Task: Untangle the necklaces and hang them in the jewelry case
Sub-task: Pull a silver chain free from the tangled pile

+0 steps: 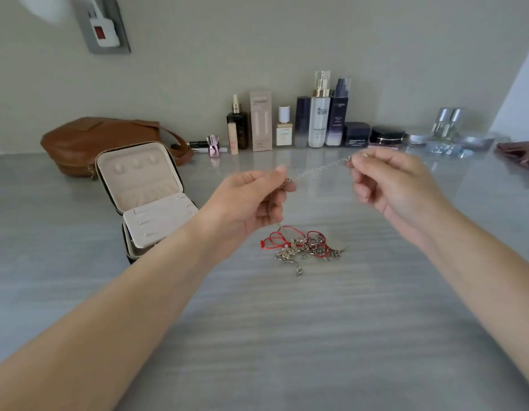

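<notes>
I am pinching a thin silver chain [319, 169] stretched between my left hand [251, 197] and right hand [387, 179] above the table [287, 336], teasing it out of the knotted heap [304, 247] of red cord and silver links below, and judging it needs drawing gently free before hanging in the open jewelry case [144, 185] nearby.

Shiny grey table top [287, 336] with soft streaks, thin silver metal chain [319, 169] above it, red string [275, 237] in the metal heap – smooth brown leather bag [88, 140], soft cream cloth inside the jewelry case [138, 176] – glossy glass bottles [319, 114] behind.
</notes>
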